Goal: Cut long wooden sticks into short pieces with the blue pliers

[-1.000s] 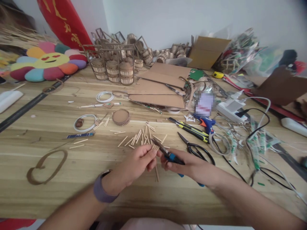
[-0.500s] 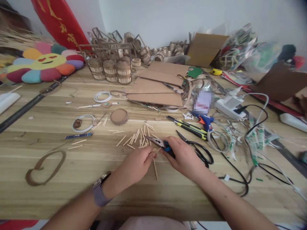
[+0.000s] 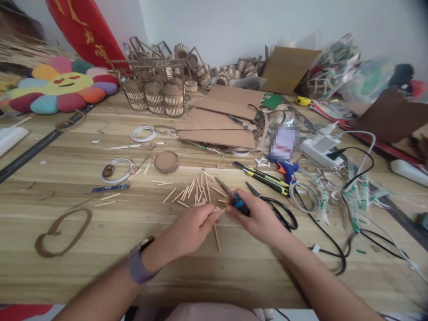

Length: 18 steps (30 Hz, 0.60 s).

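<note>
My left hand (image 3: 190,229), with a watch on its wrist, is closed in a pinch on a few short wooden sticks (image 3: 217,209) just above the table. My right hand (image 3: 257,218) grips blue-handled pliers (image 3: 230,196), whose jaws point up and to the left over the stick pile. The fingertips of both hands almost meet. Several more cut sticks (image 3: 194,191) lie scattered on the wooden table (image 3: 100,249) just beyond my hands, and one longer stick (image 3: 216,237) lies beneath them.
Black scissors (image 3: 277,209), a yellow-black utility knife (image 3: 262,177) and a blue glue gun (image 3: 287,169) lie to the right among cables and a power strip (image 3: 321,149). Cardboard sheets (image 3: 220,120), small woven baskets (image 3: 157,96), a round cardboard lid (image 3: 166,162) and a flower cushion (image 3: 60,89) sit farther back.
Both hands have dropped toward the table and moved slightly away from me. The pliers have swung so their jaws now point up and left above the stick pile.
</note>
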{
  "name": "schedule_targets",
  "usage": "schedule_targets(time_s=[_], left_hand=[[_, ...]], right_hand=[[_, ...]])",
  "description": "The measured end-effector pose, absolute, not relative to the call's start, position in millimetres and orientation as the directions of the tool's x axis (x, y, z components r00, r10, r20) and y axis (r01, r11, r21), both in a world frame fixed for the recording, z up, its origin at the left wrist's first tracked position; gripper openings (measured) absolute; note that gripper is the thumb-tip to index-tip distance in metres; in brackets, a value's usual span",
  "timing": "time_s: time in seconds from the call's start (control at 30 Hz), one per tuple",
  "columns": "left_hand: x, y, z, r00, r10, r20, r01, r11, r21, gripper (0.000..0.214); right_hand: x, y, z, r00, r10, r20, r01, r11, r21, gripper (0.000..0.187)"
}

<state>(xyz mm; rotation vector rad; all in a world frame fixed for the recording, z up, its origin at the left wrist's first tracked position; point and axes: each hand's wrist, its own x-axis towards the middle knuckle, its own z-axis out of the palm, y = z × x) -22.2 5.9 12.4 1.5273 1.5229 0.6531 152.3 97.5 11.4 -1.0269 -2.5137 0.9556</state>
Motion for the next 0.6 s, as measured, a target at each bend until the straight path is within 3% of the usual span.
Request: schedule_targets(time_s=[0.07,0.17,0.33,0.47,0.6], left_hand=[[-26,8,17,0.248,0.944,-0.217,0.253,0.153,0.955,0.034],[-26,10,17,0.237,0.938,-0.255,-0.008,0.264,0.964,0.039],[-18,13,5,0.173,0.929,-0.326,-0.075,0.342,0.937,0.043],[-17,12,-3,0.213,0.905,-0.367,-0.108,0.395,0.912,0.044],[-17,11,0,0.223,0.883,-0.414,-0.167,0.453,0.876,0.047]], right_hand=[[161,107,18,-0.743,0.666,-0.069,0.43,0.396,-0.812,0.018],[168,110,26,-0.777,0.621,-0.104,0.348,0.286,-0.893,0.023],[157,92,31,-0.795,0.6,-0.085,0.439,0.474,-0.763,0.007],[149,84,23,-0.817,0.574,-0.058,0.435,0.547,-0.716,0.022],[148,86,16,-0.732,0.681,0.013,0.467,0.516,-0.718,0.03]])
